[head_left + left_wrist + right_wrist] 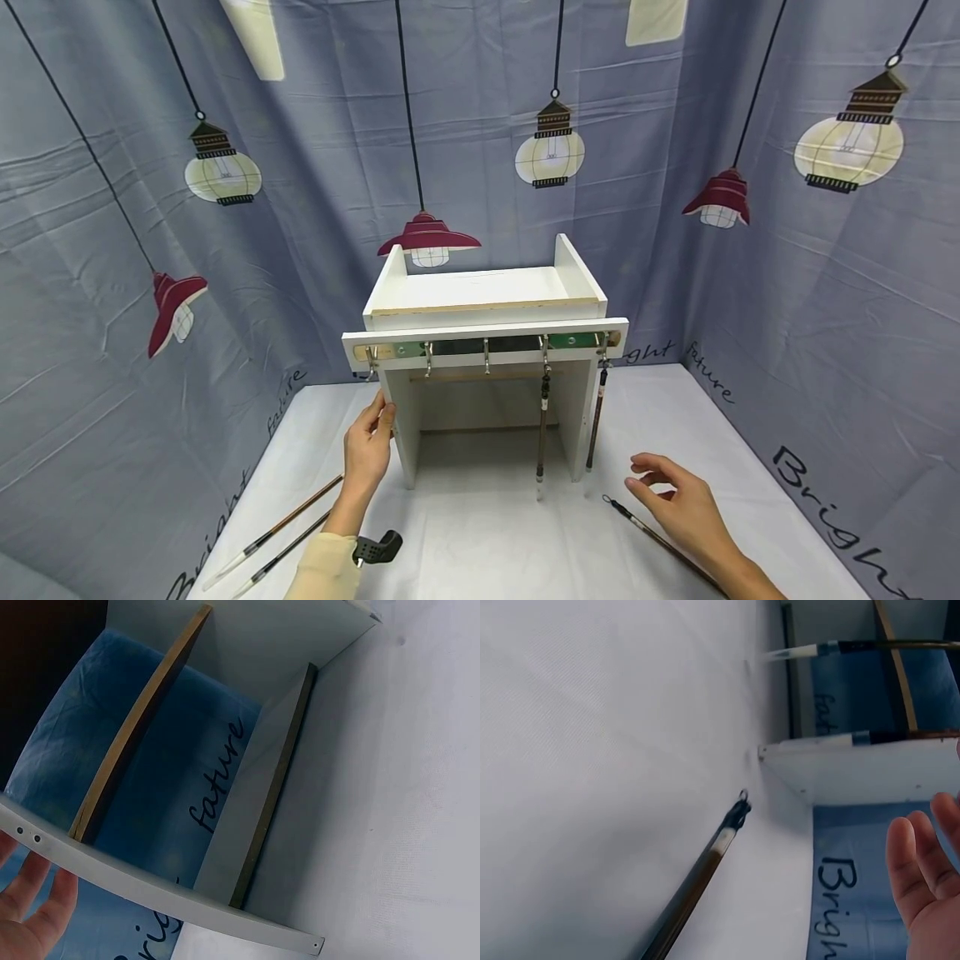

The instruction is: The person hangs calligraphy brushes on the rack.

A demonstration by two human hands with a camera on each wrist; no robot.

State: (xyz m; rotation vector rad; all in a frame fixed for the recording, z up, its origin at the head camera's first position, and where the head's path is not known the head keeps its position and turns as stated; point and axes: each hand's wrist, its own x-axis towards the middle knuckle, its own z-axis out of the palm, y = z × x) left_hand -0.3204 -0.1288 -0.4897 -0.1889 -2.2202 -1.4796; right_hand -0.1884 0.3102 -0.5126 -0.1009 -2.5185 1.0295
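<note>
A small white shelf unit stands on the table, with a crosswise rail of metal hooks at its front. My left hand rests against its left side panel, fingers fairly straight along the outer face. Two calligraphy brushes hang tip down at the rail's right: an inner brush and an outer brush. My right hand holds nothing, fingers loosely bent. Below and beside it, a dark calligraphy brush lies with its loop end toward the shelf.
Two more brushes, a brown brush and a dark brush, lie at the left beside my forearm. A white cloth covers the table. Printed blue-grey curtains enclose the back and sides.
</note>
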